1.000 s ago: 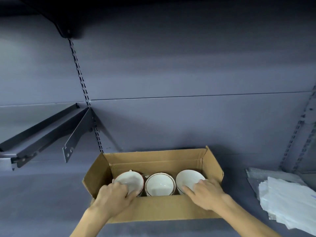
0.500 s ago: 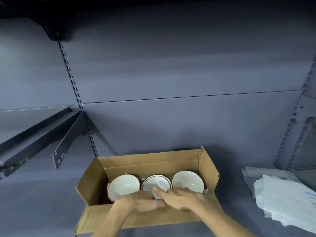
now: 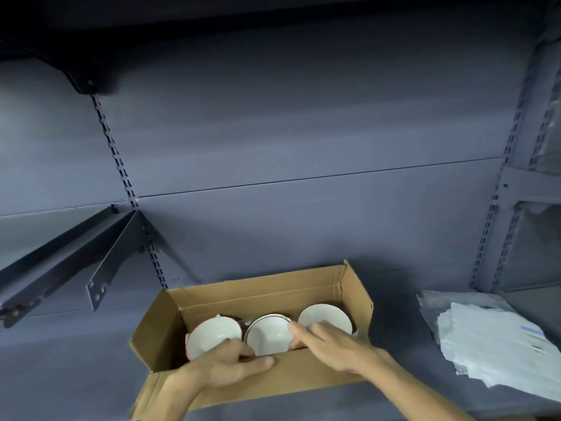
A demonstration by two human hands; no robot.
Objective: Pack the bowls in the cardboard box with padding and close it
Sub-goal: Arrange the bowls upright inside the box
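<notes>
Bowls (image 3: 267, 332): three in a row inside the box (image 3: 303, 287)
Left hand (image 3: 230, 364): clamped on box's near wall
Right hand (image 3: 331, 344): fingers loose on middle bowl's rim, perhaps nudging
Advice: seat bowls level; leave gaps for padding (image 3: 498, 344), right of box

- Grey metal shelf deck (image 3: 76, 375): beneath the grip, spreading out to its left.
- Grey back panel (image 3: 303, 132): behind and above the grip, crossed by one horizontal seam.
- Slotted upright (image 3: 121, 171): above and left of the grip.
- Angled shelf bracket (image 3: 115, 262): left of the grip, hooked into that upright and jutting forward.
- Paired slotted uprights (image 3: 510, 165): above and right of the grip.
- Dark upper shelf (image 3: 182, 7): high overhead.
</notes>
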